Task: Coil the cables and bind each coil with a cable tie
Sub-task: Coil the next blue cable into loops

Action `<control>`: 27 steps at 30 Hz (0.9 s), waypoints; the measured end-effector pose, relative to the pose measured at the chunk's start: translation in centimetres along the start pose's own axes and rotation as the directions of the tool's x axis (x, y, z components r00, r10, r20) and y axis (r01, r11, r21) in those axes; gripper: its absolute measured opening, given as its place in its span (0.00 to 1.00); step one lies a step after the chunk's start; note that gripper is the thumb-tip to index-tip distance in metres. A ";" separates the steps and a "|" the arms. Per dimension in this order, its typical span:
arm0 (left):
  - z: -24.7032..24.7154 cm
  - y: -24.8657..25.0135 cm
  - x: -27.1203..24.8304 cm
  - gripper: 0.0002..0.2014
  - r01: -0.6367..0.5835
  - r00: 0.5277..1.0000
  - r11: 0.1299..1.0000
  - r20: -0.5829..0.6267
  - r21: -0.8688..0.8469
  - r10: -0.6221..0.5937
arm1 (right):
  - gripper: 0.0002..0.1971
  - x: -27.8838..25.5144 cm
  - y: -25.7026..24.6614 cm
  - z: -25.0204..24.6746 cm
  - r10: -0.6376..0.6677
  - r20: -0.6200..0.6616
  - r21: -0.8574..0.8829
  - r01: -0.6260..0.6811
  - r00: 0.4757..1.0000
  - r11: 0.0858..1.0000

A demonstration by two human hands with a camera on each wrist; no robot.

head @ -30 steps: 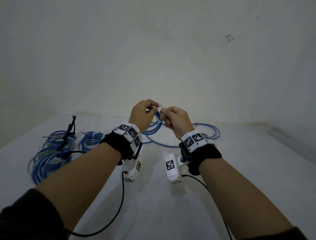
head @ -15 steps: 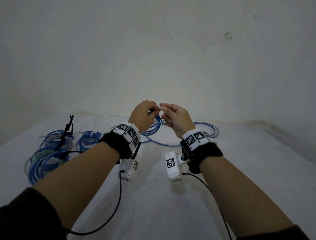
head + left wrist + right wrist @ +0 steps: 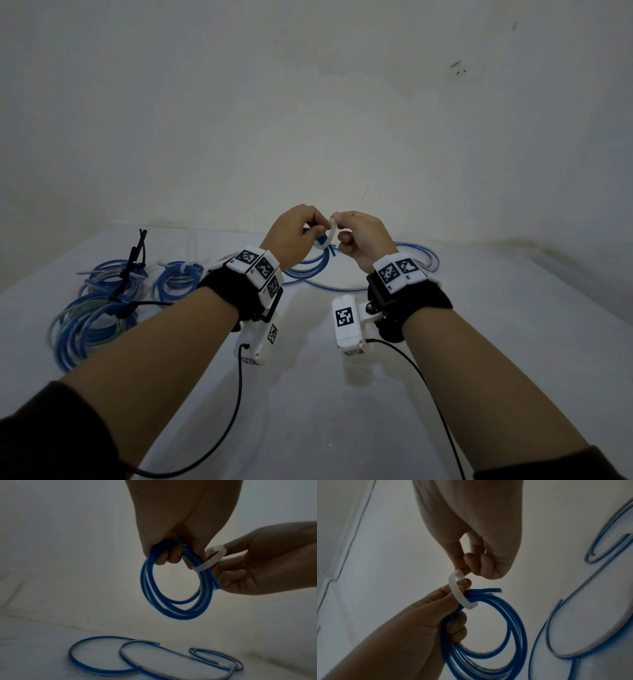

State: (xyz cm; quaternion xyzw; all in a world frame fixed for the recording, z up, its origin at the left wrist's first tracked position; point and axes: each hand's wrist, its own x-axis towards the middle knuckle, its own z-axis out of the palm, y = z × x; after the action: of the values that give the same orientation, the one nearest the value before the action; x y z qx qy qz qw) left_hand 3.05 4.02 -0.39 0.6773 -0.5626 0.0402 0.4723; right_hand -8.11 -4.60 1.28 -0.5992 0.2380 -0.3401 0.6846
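Step in hand: the person is closing a white cable tie (image 3: 462, 595) round a small blue coil (image 3: 173, 588), feeding its tip into the head.
Left hand (image 3: 291, 236): its fingers (image 3: 169, 555) are curling round the top of the coil and gripping the turns together, with the coil hanging below them, clear of the surface (image 3: 308, 394).
Right hand (image 3: 359, 236): its thumb and forefinger are pinching the upper end of the tie just above the left fingers; the other fingers (image 3: 485, 565) are folding into the palm.
Tie relative to fingers: it is arching from the right pinch down and under the bundle, just beside the left thumb; whether the tip is already in the head I cannot tell.
Doing it well: I judge the left grip should be keeping all turns bunched at the tie, so none is slipping out while the right hand is pulling the tail through.
Loose cable (image 3: 573, 635): it is lying on the surface beyond and below both hands.
Bound coils (image 3: 92, 308): they are lying well to the left of the left hand.
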 end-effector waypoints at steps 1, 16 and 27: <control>0.1 0.1 -0.1 0.06 -0.024 1.000 1.000 0.017 0.006 0.024 | 0.07 0.2 -0.1 0.0 0.014 -0.031 -0.010 -0.015 0.999 1.000; 0.2 0.1 -0.3 0.07 0.046 0.996 0.998 0.073 -0.042 -0.042 | 0.07 0.5 0.7 -0.2 0.018 -0.007 -0.022 -0.019 1.000 1.000; 0.4 0.9 -0.9 0.06 -0.018 0.995 1.000 0.102 -0.019 0.020 | 0.13 3.0 0.6 0.5 0.049 -0.232 -0.093 -0.072 0.972 0.993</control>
State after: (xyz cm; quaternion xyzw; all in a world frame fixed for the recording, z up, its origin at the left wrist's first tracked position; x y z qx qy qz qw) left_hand 1.80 4.46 -0.60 0.6687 -0.5927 0.0049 0.4488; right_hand -5.70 -6.52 1.05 -0.5821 0.3504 -0.3733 0.6317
